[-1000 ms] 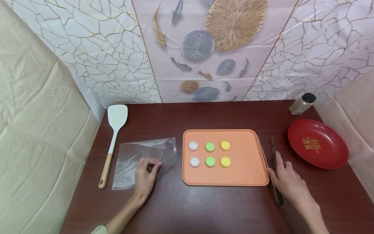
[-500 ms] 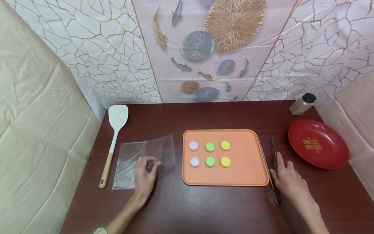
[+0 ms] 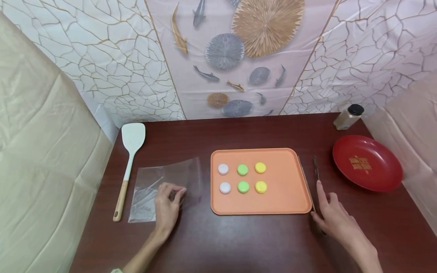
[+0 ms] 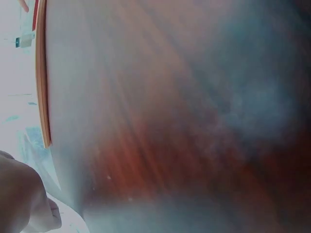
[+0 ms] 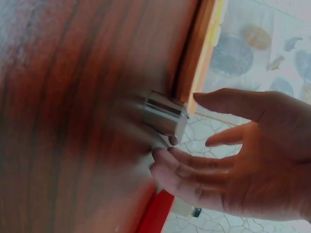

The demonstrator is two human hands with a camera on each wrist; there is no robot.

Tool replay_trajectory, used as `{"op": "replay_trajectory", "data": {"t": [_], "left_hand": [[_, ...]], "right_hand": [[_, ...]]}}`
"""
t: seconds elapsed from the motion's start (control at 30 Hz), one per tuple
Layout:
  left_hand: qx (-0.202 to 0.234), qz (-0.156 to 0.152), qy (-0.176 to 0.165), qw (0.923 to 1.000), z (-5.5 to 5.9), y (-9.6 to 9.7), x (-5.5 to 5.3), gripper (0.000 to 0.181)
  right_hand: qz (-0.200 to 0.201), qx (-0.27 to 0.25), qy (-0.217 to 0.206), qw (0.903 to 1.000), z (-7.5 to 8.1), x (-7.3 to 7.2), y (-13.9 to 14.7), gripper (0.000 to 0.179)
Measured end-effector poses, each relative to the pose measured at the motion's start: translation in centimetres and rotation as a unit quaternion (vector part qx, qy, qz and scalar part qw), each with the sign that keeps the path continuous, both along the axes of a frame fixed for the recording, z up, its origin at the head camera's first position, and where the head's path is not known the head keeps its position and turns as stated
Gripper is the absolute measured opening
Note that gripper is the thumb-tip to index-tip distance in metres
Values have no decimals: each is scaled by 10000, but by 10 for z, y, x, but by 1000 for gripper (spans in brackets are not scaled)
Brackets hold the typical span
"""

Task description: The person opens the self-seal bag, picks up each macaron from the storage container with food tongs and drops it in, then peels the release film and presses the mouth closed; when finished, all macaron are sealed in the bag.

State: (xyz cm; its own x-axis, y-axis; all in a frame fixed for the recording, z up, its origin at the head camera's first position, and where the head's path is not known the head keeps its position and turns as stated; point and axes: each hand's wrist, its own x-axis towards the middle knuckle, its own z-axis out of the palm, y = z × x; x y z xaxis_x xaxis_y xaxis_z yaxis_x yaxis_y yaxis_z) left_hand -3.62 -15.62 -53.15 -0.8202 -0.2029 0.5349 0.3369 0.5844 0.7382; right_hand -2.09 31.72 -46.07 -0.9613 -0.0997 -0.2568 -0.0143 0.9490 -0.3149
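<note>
In the head view my left hand (image 3: 166, 208) pinches a clear plastic bag (image 3: 145, 193) between thumb and fingers, and the bag's right side stands a little off the table. At the right, my right hand (image 3: 338, 220) straddles metal tongs (image 3: 316, 167), with thumb and index finger extended on either side. The right wrist view shows the tongs' bent end (image 5: 165, 114) between that hand's thumb and loosely bent fingers; firm contact cannot be made out. Between the hands lies an orange tray (image 3: 283, 182) with white, green (image 3: 242, 170) and yellow macarons in two rows.
A white spatula (image 3: 133, 138) with a wooden handle lies left of the bag. Right of the tongs is a red plate (image 3: 379, 163), with a black-lidded jar (image 3: 347, 117) behind it. A patterned backdrop (image 3: 225, 91) rises at the table's back edge.
The bag's right edge has lifted and shifted slightly left under my left hand's pinch. My right hand has come further over the tongs, covering more of them. The head view has shifted slightly.
</note>
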Motion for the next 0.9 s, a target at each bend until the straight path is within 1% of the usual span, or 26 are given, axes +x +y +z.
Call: {"op": "replay_trajectory", "data": {"t": [0.07, 0.17, 0.2, 0.27, 0.3, 0.4, 0.47, 0.5, 0.53, 0.57, 0.6, 0.63, 0.7, 0.73, 0.8, 0.83, 0.87, 0.9], "left_hand": [[92, 92, -157, 9998, 5, 1, 1, 11], [182, 174, -412, 9988, 9, 2, 3, 13], [145, 222, -527, 9983, 11, 3, 3, 14], [192, 230, -593, 9978, 12, 4, 3, 14], [269, 196, -507, 9982, 9, 3, 2, 15], [328, 173, -422, 9984, 7, 3, 1, 16], [348, 118, -293, 9989, 3, 2, -2, 16], [353, 99, -228, 9991, -1, 1, -3, 16], [317, 113, -267, 9991, -4, 1, -5, 17], [324, 77, -202, 9992, -8, -1, -6, 17], [319, 74, -214, 9992, -14, -2, -8, 18], [332, 55, -210, 9992, -19, -4, -10, 18], [310, 102, -305, 9990, -31, -8, -12, 19], [291, 97, -324, 9990, -32, -8, -12, 19], [271, 134, -484, 9984, -34, -9, -12, 19], [291, 125, -475, 9984, -34, -9, -12, 19], [297, 132, -497, 9982, -33, -8, -12, 19], [328, 111, -453, 9984, -29, -7, -11, 19]], "right_hand": [[-24, 26, 66, 10000, 0, -3, -2, 98], [-127, 78, 113, 9998, -3, -9, -2, 97], [-155, 83, 119, 9998, -5, -11, -1, 96], [-190, 91, 82, 9997, -12, -17, 6, 95], [-206, 94, 30, 9997, -16, -20, 11, 95], [-213, -37, 217, 9995, -40, -28, 34, 85], [-304, -272, 439, 9982, -57, -35, 55, 69], [-366, -389, 599, 9968, -63, -37, 64, 62], [-456, -494, 740, 9950, -68, -39, 73, 55], [-566, -579, 819, 9933, -68, -40, 80, 51], [-684, -705, 790, 9920, -63, -41, 85, 50], [-795, -794, 927, 9893, -59, -40, 87, 46], [-956, -903, 1179, 9843, -43, -35, 82, 47], [-1007, -1005, 1342, 9807, -35, -31, 78, 46], [-915, -1232, 1732, 9729, -21, -25, 66, 44], [-810, -1288, 1956, 9688, -17, -23, 59, 42], [-657, -1341, 2113, 9659, -14, -22, 53, 42], [-471, -1383, 2199, 9645, -10, -21, 48, 43]]}}
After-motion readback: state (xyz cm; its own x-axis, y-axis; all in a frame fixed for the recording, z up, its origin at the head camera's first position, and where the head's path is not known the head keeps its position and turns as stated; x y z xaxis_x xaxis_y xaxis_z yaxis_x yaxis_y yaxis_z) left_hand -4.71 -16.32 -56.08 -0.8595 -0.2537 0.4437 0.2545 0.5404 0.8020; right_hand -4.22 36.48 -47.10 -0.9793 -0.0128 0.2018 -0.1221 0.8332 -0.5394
